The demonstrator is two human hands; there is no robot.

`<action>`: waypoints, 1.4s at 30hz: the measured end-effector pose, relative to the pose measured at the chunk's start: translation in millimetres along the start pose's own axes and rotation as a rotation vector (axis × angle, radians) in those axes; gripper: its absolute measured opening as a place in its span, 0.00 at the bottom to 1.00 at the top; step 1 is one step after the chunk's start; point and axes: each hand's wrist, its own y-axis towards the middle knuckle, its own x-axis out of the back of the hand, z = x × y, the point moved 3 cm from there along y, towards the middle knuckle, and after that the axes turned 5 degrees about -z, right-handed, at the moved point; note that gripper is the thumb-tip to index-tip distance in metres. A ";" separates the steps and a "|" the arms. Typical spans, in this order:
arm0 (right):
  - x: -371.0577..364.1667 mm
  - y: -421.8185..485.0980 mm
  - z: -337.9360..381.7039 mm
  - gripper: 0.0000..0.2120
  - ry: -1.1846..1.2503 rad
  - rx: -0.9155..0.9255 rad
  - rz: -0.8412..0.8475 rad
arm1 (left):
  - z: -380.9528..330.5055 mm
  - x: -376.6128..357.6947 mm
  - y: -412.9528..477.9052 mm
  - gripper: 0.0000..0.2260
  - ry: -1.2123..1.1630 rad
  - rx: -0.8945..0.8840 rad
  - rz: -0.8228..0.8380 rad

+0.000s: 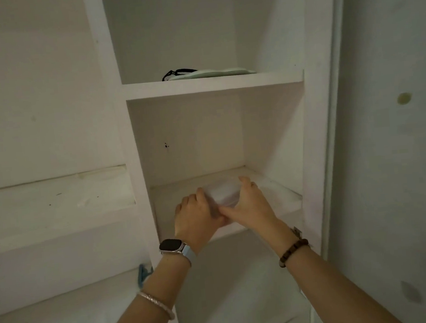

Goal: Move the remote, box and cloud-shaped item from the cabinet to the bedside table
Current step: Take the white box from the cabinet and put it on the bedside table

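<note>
A pale translucent box [224, 192] rests on the middle shelf [283, 196] of the white cabinet. My left hand [196, 213] grips its left end and my right hand [250, 204] grips its right end, fingers wrapped over the top. On the shelf above lies a flat pale-green cloud-shaped item [214, 73] with a black cord or strap [176, 73] beside it. No remote is visible.
A white ledge [55, 210] runs to the left of the cabinet, with a lower surface beneath it. A small blue clip [143, 272] sits at the cabinet's lower left edge. A grey door or wall panel [392, 144] stands on the right.
</note>
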 end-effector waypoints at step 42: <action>41.8 -126.2 16.0 0.53 0.101 0.075 -0.089 | -3.6 50.6 -118.4 0.44 -0.489 -0.159 -0.189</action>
